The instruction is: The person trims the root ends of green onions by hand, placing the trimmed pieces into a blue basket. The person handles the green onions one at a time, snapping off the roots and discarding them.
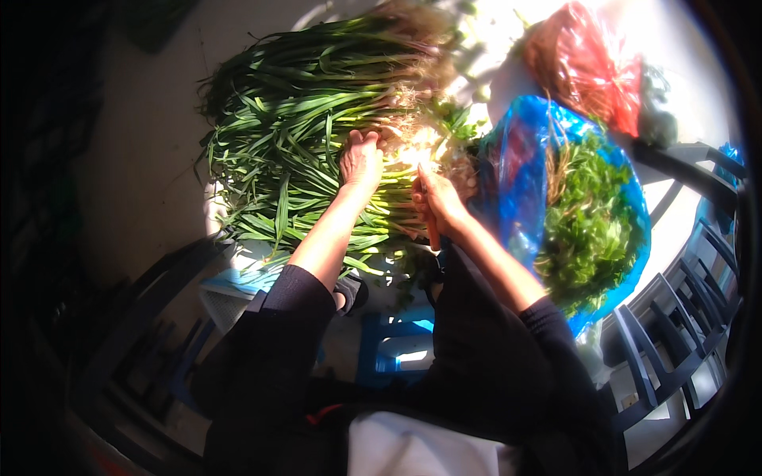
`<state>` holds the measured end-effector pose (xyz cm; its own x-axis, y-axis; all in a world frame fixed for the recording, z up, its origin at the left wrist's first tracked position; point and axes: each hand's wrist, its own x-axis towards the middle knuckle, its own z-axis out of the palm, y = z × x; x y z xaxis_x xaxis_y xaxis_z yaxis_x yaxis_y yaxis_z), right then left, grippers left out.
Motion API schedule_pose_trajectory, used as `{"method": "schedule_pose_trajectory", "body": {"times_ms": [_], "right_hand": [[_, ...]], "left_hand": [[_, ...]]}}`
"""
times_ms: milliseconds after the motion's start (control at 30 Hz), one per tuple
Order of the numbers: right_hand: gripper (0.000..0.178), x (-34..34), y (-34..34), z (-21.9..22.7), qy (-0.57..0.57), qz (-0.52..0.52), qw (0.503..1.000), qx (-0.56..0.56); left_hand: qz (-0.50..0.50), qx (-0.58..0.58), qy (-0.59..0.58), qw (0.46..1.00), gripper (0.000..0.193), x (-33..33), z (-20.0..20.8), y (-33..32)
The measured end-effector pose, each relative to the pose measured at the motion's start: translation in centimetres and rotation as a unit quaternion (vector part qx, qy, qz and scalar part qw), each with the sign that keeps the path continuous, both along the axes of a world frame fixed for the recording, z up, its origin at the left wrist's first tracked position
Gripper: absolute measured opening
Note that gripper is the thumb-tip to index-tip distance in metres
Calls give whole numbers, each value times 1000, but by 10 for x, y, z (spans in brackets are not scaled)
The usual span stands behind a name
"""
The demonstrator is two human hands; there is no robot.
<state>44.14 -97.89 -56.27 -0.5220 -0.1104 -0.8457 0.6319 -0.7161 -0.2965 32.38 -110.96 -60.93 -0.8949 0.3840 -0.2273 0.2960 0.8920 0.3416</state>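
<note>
A thick heap of long green stalks with pale, stringy roots, like green garlic, lies in front of me with its leaves to the left and roots to the right. My left hand is closed over some stalks near their root end; its fingertips are partly hidden. Just right of it, my right hand is wrapped round a tool with an orange-brown handle, which sticks out below the fist. Bright glare around the roots hides the tool's working end.
To the right, a blue plastic bag holds leafy greens. Beyond it sits a tied red plastic bag. Dark chairs stand at the right. A blue stool is below the heap, and a light basket is at lower left.
</note>
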Motion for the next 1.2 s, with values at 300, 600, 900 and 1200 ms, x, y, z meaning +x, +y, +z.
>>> {"method": "schedule_pose_trajectory", "body": {"times_ms": [300, 600, 900, 1200], "right_hand": [[26, -3, 5, -7, 52, 43, 994, 80], [31, -3, 11, 3, 106, 78, 991, 25], [32, 1, 24, 9, 95, 64, 978, 174], [48, 6, 4, 10, 79, 25, 995, 47]], "left_hand": [[-36, 321, -183, 928, 19, 22, 43, 4], [46, 326, -320, 888, 15, 23, 42, -1], [39, 360, -291, 885, 16, 30, 58, 30], [-134, 213, -50, 967, 14, 23, 35, 13]]}}
